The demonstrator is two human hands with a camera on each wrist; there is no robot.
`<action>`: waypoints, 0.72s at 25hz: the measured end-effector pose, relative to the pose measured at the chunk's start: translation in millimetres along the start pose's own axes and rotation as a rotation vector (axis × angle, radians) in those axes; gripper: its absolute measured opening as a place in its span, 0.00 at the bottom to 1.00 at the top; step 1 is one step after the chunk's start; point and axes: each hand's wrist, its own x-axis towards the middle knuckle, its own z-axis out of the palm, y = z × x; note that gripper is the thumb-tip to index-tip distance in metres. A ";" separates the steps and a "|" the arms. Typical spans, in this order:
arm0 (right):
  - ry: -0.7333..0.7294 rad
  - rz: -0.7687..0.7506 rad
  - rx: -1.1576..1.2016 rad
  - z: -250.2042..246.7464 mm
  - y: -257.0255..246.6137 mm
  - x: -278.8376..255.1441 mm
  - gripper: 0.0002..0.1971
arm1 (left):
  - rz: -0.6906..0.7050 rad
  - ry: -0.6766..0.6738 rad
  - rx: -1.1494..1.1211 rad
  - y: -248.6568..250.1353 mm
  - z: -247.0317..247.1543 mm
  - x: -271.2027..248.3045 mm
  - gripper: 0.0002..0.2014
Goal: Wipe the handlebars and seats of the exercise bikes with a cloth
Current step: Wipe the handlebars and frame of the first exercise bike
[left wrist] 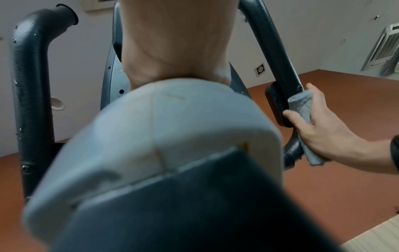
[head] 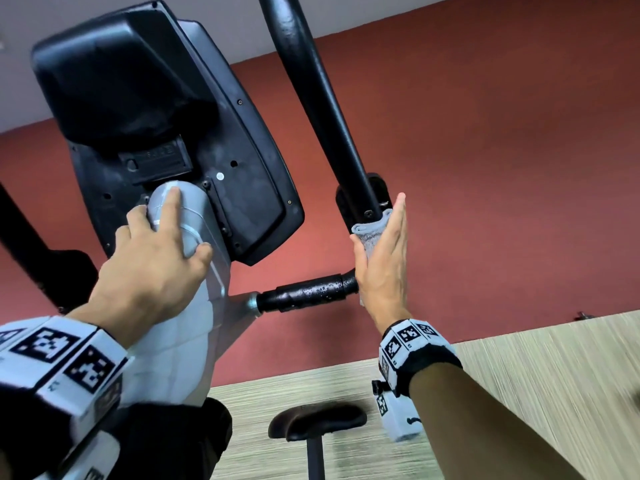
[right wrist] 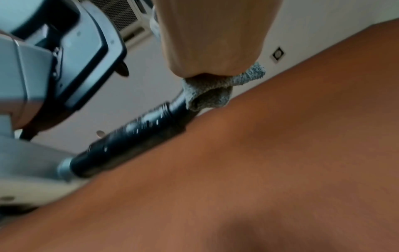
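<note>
I look up at the back of an exercise bike's black console [head: 156, 116]. My right hand [head: 384, 251] presses a folded grey cloth [head: 372, 233] against the bend of the black right handlebar [head: 311, 81], fingers straight and thumb pinching the cloth. Droplets glisten on the handlebar's horizontal section [head: 311, 292]. In the left wrist view the cloth [left wrist: 302, 105] lies between the right hand [left wrist: 323, 129] and the bar [left wrist: 274, 42]. The right wrist view shows the cloth [right wrist: 207, 95] bunched under the palm. My left hand [head: 156, 268] clasps the grey stem [head: 197, 216] under the console.
A black bike seat [head: 317, 422] on its post is low in the head view. The left handlebar [left wrist: 32, 85] rises on the other side of the stem. Behind are a red surface [head: 485, 168] and a wood-grain panel [head: 519, 393].
</note>
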 end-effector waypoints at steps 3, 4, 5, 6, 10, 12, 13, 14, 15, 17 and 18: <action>0.032 0.106 0.008 9.0 3.9 -17.0 0.43 | 0.003 0.004 0.009 1.5 -0.7 0.0 0.39; 0.046 0.116 0.007 10.0 -1.0 -13.8 0.43 | 0.000 -0.003 0.009 1.8 -1.7 -0.2 0.40; 0.060 0.098 0.005 10.1 -5.5 -8.1 0.43 | -0.003 -0.007 0.004 2.2 -1.9 -0.8 0.40; 0.072 0.059 -0.005 9.6 -7.6 -1.1 0.44 | -0.001 -0.002 0.002 3.0 -1.6 -0.5 0.40; 0.143 0.128 0.061 20.2 -3.8 -7.2 0.45 | 0.007 0.017 0.010 2.7 0.5 4.0 0.39; 0.185 0.330 0.177 37.3 -11.2 -30.9 0.47 | 0.008 0.002 0.001 1.3 -0.1 3.4 0.39; 0.211 0.421 0.221 45.3 -16.0 -40.0 0.48 | 0.010 -0.002 -0.003 1.2 0.4 3.1 0.39; 0.225 0.494 0.254 49.6 -20.6 -45.5 0.48 | 0.012 0.000 -0.006 1.5 0.8 3.0 0.39; 0.208 0.553 0.276 50.4 -23.9 -48.2 0.48 | 0.012 0.006 -0.009 1.9 0.9 3.2 0.39; 0.060 0.623 0.264 41.7 -22.8 -57.3 0.45 | 0.006 0.006 -0.017 2.3 0.4 2.7 0.39; -0.058 0.646 0.241 32.9 -20.2 -65.9 0.44 | 0.002 0.005 -0.022 2.6 -0.6 1.5 0.40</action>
